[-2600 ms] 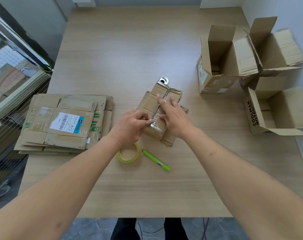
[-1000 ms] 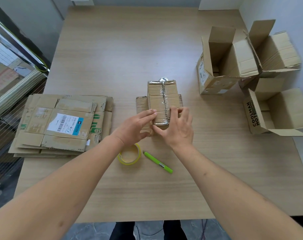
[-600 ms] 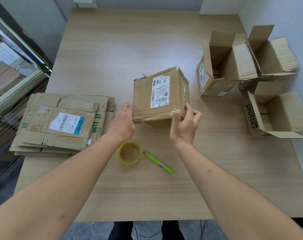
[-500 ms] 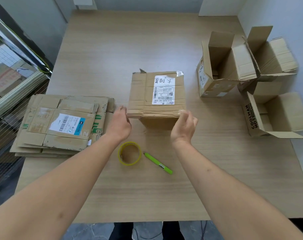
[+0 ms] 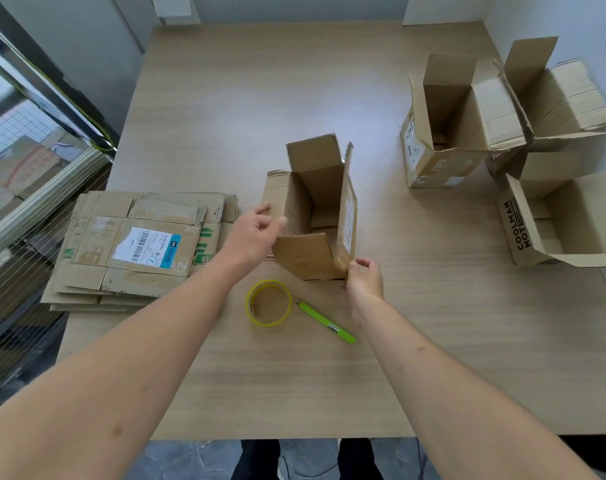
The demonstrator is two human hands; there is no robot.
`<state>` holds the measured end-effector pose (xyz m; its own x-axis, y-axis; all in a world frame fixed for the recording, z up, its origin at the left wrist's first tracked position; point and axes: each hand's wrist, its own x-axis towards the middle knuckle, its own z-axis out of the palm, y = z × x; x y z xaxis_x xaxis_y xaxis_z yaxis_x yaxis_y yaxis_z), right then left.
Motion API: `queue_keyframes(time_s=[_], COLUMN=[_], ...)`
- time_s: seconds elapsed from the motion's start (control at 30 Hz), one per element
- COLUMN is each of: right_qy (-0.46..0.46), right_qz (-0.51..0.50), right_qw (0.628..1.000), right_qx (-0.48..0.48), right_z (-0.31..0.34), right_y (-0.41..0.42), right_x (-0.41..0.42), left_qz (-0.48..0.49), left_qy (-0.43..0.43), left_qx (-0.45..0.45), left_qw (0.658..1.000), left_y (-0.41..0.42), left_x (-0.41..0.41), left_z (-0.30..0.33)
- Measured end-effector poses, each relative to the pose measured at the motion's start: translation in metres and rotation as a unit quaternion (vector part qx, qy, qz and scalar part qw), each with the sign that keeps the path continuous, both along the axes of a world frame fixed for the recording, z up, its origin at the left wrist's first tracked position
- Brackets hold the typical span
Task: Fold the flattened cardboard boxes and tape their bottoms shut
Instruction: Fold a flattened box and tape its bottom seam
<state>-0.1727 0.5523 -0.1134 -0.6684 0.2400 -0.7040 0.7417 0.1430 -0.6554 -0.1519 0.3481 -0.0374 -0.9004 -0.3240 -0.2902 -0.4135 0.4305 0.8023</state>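
On the wooden table (image 5: 294, 81), a stack of flattened boxes (image 5: 138, 244) lies at the left and three open folded boxes (image 5: 502, 143) stand at the right. The cardboard box (image 5: 315, 202) stands mouth-up at the centre, the left hand (image 5: 256, 233) loosely curled at its near flap and the right hand (image 5: 365, 278) curled at its near right corner; whether either actually grips, I cannot tell. A yellow tape roll (image 5: 269, 303) and green cutter (image 5: 325, 322) lie just in front.

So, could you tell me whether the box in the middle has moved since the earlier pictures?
Yes. The box has been turned over: its taped bottom faced up before, now its open top does, in the same spot just beyond the tape roll.
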Motion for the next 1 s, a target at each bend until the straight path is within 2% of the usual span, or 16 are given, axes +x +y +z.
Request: queue_keyframes(time_s=[0.07, 0.17, 0.23, 0.33, 0.43, 0.5, 0.57, 0.6, 0.67, 0.73, 0.77, 0.87, 1.0], right_qy=[0.025, 0.084, 0.062, 0.007, 0.025, 0.142, 0.275, 0.339, 0.408, 0.378, 0.329, 0.2, 0.172], right_qz=[-0.002, 0.047, 0.063, 0.035, 0.013, 0.036, 0.084, 0.116, 0.204, 0.289, 0.321, 0.383, 0.382], right_qw=[0.999, 0.991, 0.996, 0.994, 0.987, 0.985, 0.957, 0.93, 0.861, 0.804, 0.796, 0.808, 0.844], right_qx=[0.043, 0.094, 0.024, -0.104, -0.158, -0.094, 0.019, 0.08, 0.225, 0.356, 0.393, 0.4, 0.337], right_z=[0.001, 0.005, 0.008, 0.013, 0.034, 0.045, 0.06, 0.063, 0.066, 0.065, 0.064, 0.067, 0.072], right_y=[0.006, 0.017, 0.021, 0.029, 0.035, 0.04, 0.043, 0.045, 0.049, 0.051, 0.052, 0.052, 0.041], right_x=[0.0, -0.002, -0.004, -0.008, -0.01, -0.01, -0.01, -0.011, -0.014, -0.016, -0.014, -0.012, -0.018], left_qz=[-0.052, -0.122, -0.164, -0.21, -0.212, -0.214, -0.21, -0.208, -0.206, -0.202, -0.201, -0.209, -0.236], left_qy=[-0.013, -0.036, -0.056, -0.089, -0.094, -0.092, -0.097, -0.1, -0.102, -0.101, -0.1, -0.091, -0.083], left_qx=[-0.032, -0.009, -0.049, -0.151, -0.197, -0.222, -0.237, -0.239, -0.242, -0.239, -0.238, -0.221, -0.167], left_qw=[0.998, 0.992, 0.984, 0.962, 0.953, 0.947, 0.944, 0.943, 0.943, 0.944, 0.945, 0.948, 0.954], left_y=[0.001, 0.004, 0.009, 0.02, 0.037, 0.051, 0.06, 0.062, 0.062, 0.061, 0.061, 0.06, 0.046], left_x=[0.002, 0.007, 0.008, 0.004, 0.001, -0.001, -0.003, -0.004, -0.004, -0.002, -0.001, 0.003, 0.005], left_z=[-0.004, -0.004, -0.005, -0.01, -0.012, -0.011, -0.009, -0.009, -0.008, -0.007, -0.007, -0.009, -0.007])
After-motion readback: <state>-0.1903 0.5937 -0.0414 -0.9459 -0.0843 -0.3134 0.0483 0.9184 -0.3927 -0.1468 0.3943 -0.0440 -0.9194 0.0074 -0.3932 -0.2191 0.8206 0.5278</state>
